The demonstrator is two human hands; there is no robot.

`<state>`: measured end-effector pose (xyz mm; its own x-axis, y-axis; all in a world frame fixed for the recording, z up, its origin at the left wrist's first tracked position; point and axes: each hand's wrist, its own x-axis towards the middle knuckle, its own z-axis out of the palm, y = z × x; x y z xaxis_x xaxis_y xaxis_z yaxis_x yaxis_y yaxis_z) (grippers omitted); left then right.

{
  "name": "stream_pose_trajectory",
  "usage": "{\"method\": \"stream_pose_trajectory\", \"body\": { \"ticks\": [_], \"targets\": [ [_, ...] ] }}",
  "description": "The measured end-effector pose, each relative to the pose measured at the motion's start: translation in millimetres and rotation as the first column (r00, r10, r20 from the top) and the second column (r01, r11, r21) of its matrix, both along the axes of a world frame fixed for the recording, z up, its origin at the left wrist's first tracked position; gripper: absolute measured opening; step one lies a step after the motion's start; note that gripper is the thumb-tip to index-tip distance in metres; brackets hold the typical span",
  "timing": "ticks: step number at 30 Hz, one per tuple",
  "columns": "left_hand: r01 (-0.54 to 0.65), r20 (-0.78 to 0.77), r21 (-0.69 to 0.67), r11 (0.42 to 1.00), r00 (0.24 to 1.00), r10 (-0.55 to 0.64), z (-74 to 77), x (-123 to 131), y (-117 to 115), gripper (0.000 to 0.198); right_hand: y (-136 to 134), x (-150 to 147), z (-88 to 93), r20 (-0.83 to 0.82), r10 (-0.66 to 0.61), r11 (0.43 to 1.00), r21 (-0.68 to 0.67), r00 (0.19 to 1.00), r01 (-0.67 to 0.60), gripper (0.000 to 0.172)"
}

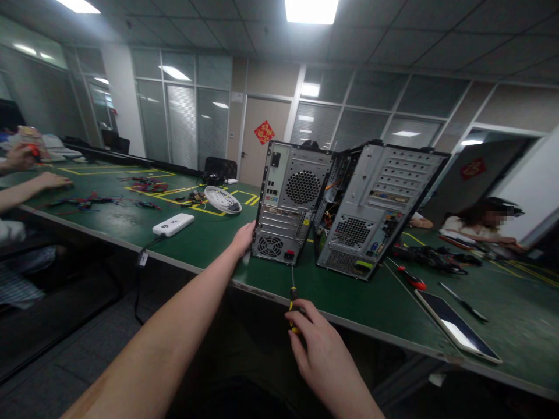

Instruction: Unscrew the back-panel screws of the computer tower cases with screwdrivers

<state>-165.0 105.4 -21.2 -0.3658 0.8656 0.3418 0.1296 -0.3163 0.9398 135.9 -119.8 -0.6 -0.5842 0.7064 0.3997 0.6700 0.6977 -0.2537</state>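
Observation:
Two desktop computer cases stand upright on the green table, their rear panels facing me. My right hand grips the yellow and black handle of a screwdriver. Its shaft points up and away, with the tip at the lower rear edge of the left computer case, below the red power switch. Against that case's left side rests my left hand, its fingers mostly hidden behind the case. The right computer case stands close by, with cables and inner parts showing along its left side.
On the right lie a red and black screwdriver, a black pen-like tool, a phone and black cables. Left are a white power bank, a white basket and thin wires. Other people sit at both sides.

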Motion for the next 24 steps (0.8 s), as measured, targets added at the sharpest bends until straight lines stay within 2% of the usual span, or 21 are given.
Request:
{"method": "stream_pose_trajectory", "body": {
  "ticks": [14, 24],
  "targets": [
    [0.022, 0.034, -0.031, 0.999, 0.999, -0.020, 1.4, 1.1, -2.2, 0.051, -1.7, -1.1, 8.6, 0.051, -0.072, 0.997, -0.037, 0.996, 0.074, 0.035],
    [-0.019, -0.020, -0.023, 1.000, 1.000, 0.019, 9.1, 4.7, -9.4, 0.046, 0.4, -1.5, 8.9, 0.052, -0.079, 0.993, -0.082, 0.996, 0.083, 0.031]
  ]
}}
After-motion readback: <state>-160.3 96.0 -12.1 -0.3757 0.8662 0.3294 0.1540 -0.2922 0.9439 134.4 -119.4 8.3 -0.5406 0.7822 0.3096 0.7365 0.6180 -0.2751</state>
